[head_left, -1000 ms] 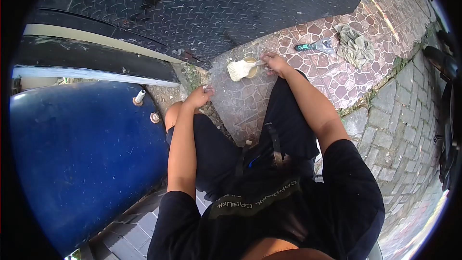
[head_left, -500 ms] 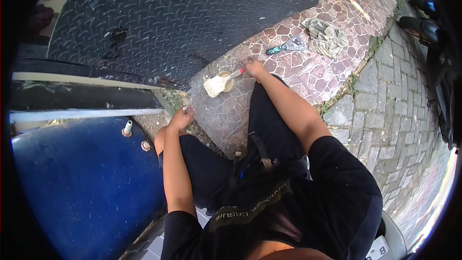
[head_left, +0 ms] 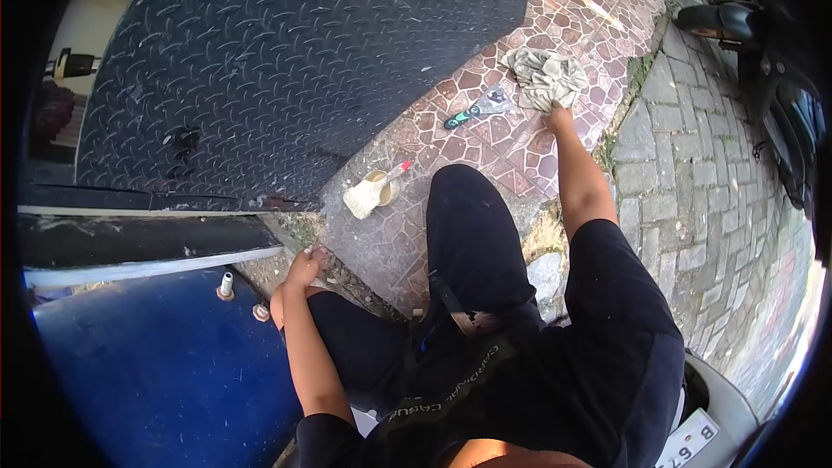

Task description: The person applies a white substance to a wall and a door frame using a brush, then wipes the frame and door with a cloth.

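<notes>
My right hand point(head_left: 559, 114) reaches out to the near edge of a crumpled grey-white rag point(head_left: 544, 76), its fingers closed on the cloth. Left of the rag lies a putty knife point(head_left: 478, 107) with a green and black handle and a wide blade. A paintbrush point(head_left: 364, 198) with pale, coated bristles and a red handle tip rests across a small round container point(head_left: 384, 189). Beside my left knee, my left hand point(head_left: 306, 265) has loosely curled fingers, with nothing visible in them.
A black diamond-plate metal sheet point(head_left: 303, 61) stands ahead on the left. At my left is a blue tank point(head_left: 165, 364) with two fittings on top. Stone-patterned paving point(head_left: 589, 0) meets grey brick paving point(head_left: 685, 191), where a motorcycle point(head_left: 728, 22) stands.
My right hand has left the paintbrush handle and moved right to the rag. The brush stays on the container. The view has shifted, and my left hand remains near my knee.
</notes>
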A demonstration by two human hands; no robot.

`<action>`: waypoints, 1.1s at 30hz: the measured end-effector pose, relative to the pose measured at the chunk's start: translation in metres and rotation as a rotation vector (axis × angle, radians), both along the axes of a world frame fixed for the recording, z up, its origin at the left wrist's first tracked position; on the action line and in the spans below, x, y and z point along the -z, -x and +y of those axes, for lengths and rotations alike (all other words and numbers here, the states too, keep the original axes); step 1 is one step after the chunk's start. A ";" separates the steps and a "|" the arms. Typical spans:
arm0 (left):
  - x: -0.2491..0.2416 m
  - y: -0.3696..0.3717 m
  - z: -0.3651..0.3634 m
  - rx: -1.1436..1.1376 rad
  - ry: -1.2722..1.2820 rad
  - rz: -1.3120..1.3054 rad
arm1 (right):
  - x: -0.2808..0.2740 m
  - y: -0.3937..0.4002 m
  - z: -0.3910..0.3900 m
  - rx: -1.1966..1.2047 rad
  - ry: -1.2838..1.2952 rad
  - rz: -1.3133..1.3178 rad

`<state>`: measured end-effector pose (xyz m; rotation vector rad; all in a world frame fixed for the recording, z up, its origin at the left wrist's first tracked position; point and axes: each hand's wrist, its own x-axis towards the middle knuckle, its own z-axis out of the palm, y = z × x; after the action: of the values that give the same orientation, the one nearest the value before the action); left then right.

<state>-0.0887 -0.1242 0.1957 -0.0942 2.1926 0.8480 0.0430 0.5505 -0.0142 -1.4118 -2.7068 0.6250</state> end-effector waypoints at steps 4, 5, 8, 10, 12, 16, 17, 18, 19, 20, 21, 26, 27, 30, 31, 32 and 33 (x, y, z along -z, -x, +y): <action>0.010 0.006 -0.016 0.079 0.078 0.120 | -0.017 0.001 -0.004 0.091 -0.067 0.043; 0.004 0.005 -0.011 0.101 0.141 0.153 | -0.026 0.001 -0.007 0.054 -0.086 0.058; -0.014 0.000 -0.008 0.161 0.150 0.259 | 0.049 0.011 0.068 -0.206 -0.348 -0.173; -0.001 0.008 -0.019 0.079 0.058 0.178 | 0.010 0.015 0.088 0.322 -0.020 0.305; -0.010 0.003 -0.011 -0.168 -0.168 -0.005 | -0.023 0.009 0.120 0.498 0.216 0.821; -0.057 -0.010 0.022 -0.270 -0.450 -0.076 | -0.156 -0.008 0.149 0.444 0.707 1.396; -0.063 -0.012 0.031 -0.269 -0.462 -0.072 | -0.224 -0.009 0.105 0.636 0.616 1.414; -0.069 -0.013 0.042 -0.227 -0.523 -0.066 | -0.226 -0.014 0.131 0.515 0.662 1.441; -0.077 -0.015 0.054 -0.182 -0.586 -0.057 | -0.264 -0.018 0.114 0.391 0.704 1.464; -0.086 -0.017 0.067 -0.173 -0.603 -0.045 | -0.298 -0.014 0.088 0.572 0.570 1.416; -0.098 -0.021 0.081 -0.084 -0.624 -0.029 | -0.331 -0.014 0.059 0.556 0.559 1.440; -0.131 -0.038 0.143 0.270 -0.699 0.067 | -0.425 0.001 -0.012 0.203 0.657 1.443; -0.135 -0.041 0.152 0.281 -0.707 0.079 | -0.453 0.004 -0.048 0.150 0.662 1.457; -0.148 -0.051 0.168 0.449 -0.846 0.365 | -0.510 0.007 -0.122 -0.127 0.924 1.547; -0.156 -0.054 0.169 0.442 -0.834 0.376 | -0.518 0.009 -0.130 -0.329 1.040 1.521; -0.163 -0.057 0.170 0.435 -0.826 0.381 | -0.529 0.008 -0.142 -0.470 1.093 1.519; -0.168 -0.059 0.167 0.450 -0.859 0.415 | -0.544 0.004 -0.173 -0.603 1.135 1.506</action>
<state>-0.0296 0.0426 0.3633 1.0255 1.8835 1.5393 0.0390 0.3780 0.5299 0.2510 -1.3008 2.1795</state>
